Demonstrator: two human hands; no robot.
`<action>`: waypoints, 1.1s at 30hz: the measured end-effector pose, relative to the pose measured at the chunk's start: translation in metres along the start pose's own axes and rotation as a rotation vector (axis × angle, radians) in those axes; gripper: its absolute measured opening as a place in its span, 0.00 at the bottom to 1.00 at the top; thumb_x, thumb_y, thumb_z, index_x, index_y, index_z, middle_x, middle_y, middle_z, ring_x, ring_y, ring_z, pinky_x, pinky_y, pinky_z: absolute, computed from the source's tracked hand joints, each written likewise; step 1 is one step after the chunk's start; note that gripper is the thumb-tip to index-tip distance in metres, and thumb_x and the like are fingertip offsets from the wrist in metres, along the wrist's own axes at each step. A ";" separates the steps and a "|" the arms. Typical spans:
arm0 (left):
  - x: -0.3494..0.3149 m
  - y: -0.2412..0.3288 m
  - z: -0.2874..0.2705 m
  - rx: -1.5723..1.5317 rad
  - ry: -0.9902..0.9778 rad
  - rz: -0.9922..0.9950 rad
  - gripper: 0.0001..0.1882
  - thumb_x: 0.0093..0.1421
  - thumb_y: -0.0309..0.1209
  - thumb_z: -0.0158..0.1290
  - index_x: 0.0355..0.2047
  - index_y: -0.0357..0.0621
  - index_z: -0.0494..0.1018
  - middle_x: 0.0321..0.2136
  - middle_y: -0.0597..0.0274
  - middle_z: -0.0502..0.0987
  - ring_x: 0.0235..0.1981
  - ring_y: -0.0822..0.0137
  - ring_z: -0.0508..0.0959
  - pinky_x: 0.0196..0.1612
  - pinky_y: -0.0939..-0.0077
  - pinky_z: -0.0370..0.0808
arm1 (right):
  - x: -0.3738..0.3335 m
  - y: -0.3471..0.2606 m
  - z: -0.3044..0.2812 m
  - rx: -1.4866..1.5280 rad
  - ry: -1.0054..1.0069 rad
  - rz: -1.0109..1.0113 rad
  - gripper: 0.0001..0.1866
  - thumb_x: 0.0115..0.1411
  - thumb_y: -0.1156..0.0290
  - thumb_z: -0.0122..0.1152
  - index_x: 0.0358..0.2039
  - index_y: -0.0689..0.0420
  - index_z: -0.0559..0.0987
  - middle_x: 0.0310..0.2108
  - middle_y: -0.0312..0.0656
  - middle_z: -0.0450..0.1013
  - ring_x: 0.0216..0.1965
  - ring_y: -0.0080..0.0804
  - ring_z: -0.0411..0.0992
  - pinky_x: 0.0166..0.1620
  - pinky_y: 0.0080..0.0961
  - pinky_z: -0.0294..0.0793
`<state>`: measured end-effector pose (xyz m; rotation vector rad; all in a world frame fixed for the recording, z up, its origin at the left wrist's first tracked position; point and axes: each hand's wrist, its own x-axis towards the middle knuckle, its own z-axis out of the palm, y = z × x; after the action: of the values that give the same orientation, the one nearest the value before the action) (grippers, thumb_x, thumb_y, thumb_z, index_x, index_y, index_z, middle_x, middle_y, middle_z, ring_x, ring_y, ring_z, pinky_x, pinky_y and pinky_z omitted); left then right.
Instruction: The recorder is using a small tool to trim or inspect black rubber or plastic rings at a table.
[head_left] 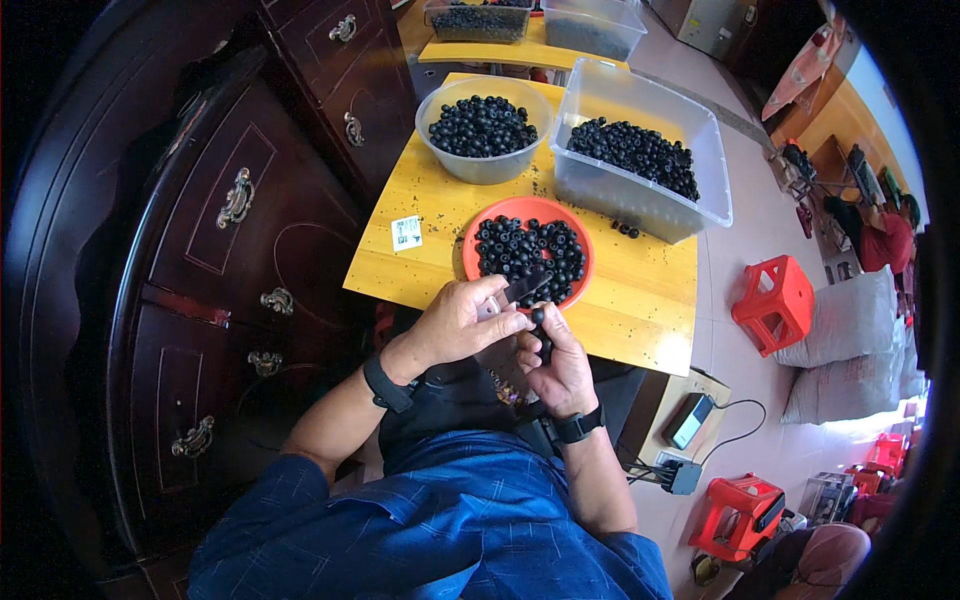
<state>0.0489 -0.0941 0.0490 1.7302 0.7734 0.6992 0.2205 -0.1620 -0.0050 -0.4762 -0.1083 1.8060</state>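
My left hand point(455, 322) is closed round a knife, its dark blade point(526, 285) angled up and to the right over the near rim of an orange-red bowl point(470, 262). Just beside it, my right hand point(562, 368) pinches a small round black piece point(538, 315) between thumb and fingers. Something else dark shows within the right fingers, too hidden to name. Many ring-like black pieces point(520, 245) with holes fill the bowl. Both hands are close together at the near edge of the yellow table point(630, 320).
Behind the bowl stand a round translucent tub point(432, 150) and a rectangular clear bin point(715, 180), both holding black pieces. A few pieces point(625, 229) and a white label point(407, 233) lie on the table. Dark drawers point(215, 200) are at left; red stools point(775, 303) stand at right.
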 end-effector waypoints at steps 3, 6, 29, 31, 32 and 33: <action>0.003 -0.003 0.000 0.143 0.042 0.070 0.10 0.61 0.32 0.58 0.31 0.39 0.72 0.23 0.64 0.78 0.26 0.74 0.78 0.28 0.75 0.72 | 0.002 0.002 -0.001 0.010 0.022 0.016 0.10 0.67 0.62 0.56 0.43 0.53 0.74 0.32 0.33 0.72 0.25 0.18 0.65 0.24 0.14 0.64; 0.006 -0.004 -0.001 0.333 0.019 0.107 0.11 0.61 0.34 0.58 0.31 0.39 0.71 0.21 0.58 0.77 0.24 0.62 0.80 0.28 0.70 0.72 | 0.004 0.002 -0.002 0.008 0.043 0.039 0.09 0.67 0.62 0.56 0.41 0.53 0.74 0.31 0.32 0.71 0.25 0.18 0.66 0.24 0.13 0.64; 0.014 -0.002 0.002 0.621 -0.005 0.208 0.20 0.56 0.46 0.60 0.23 0.43 0.69 0.20 0.56 0.77 0.23 0.52 0.79 0.25 0.61 0.72 | 0.003 0.003 -0.004 0.034 0.078 0.046 0.08 0.68 0.68 0.53 0.45 0.54 0.73 0.33 0.32 0.72 0.25 0.16 0.67 0.23 0.13 0.66; 0.013 -0.003 0.002 0.634 -0.006 0.210 0.20 0.56 0.45 0.60 0.22 0.43 0.69 0.19 0.56 0.76 0.23 0.52 0.79 0.25 0.61 0.72 | 0.004 0.004 -0.007 0.065 0.054 0.074 0.07 0.66 0.68 0.56 0.43 0.53 0.75 0.31 0.31 0.73 0.26 0.17 0.69 0.25 0.15 0.66; 0.013 -0.004 0.002 0.647 -0.005 0.212 0.20 0.57 0.45 0.60 0.21 0.43 0.68 0.19 0.56 0.76 0.22 0.52 0.79 0.25 0.61 0.72 | 0.004 0.004 -0.007 0.066 0.054 0.074 0.07 0.66 0.68 0.56 0.43 0.53 0.75 0.31 0.31 0.73 0.26 0.17 0.69 0.25 0.15 0.66; 0.013 -0.003 0.002 0.647 -0.006 0.211 0.20 0.57 0.45 0.60 0.21 0.43 0.68 0.19 0.56 0.76 0.22 0.52 0.79 0.25 0.61 0.72 | 0.004 0.004 -0.007 0.076 0.053 0.072 0.07 0.65 0.69 0.56 0.43 0.54 0.75 0.31 0.31 0.73 0.26 0.17 0.69 0.25 0.15 0.66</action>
<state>0.0574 -0.0844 0.0465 2.4248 0.8801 0.6193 0.2186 -0.1609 -0.0141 -0.4793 0.0141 1.8595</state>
